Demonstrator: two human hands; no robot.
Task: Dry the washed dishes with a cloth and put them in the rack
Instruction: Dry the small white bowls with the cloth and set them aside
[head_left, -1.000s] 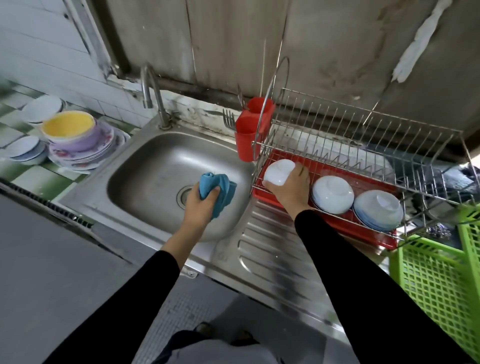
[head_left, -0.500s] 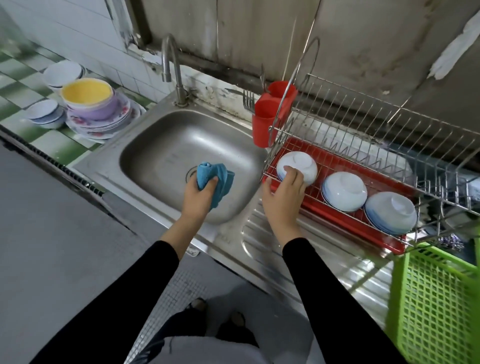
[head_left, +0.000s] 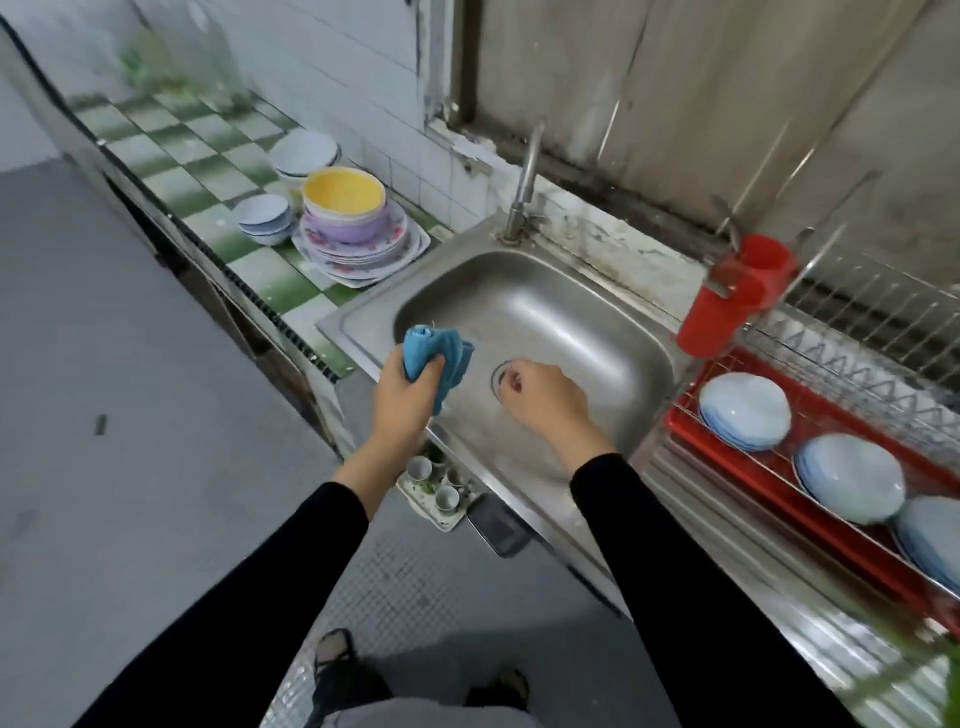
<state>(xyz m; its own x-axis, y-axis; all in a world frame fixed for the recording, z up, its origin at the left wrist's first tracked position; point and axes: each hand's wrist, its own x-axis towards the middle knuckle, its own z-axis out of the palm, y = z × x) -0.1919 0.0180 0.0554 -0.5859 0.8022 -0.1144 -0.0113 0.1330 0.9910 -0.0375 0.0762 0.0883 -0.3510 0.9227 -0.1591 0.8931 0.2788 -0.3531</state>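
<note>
Bowl (head_left: 745, 410) sits inverted in the rack (head_left: 826, 415), released. The right hand (head_left: 545, 400) has withdrawn over the sink (head_left: 571, 322), grip slack and empty. The left hand (head_left: 410, 410) clutches the cloth (head_left: 436, 353) in its grip. Judged next: fetch from the stack (head_left: 353, 234).

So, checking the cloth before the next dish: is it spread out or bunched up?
Bunched up. The blue cloth is crumpled into a wad, gripped in the left hand over the sink.

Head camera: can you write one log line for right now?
left hand: grips blue cloth | right hand: empty, above sink | rack: three bowls | counter: stacked dishes
</note>
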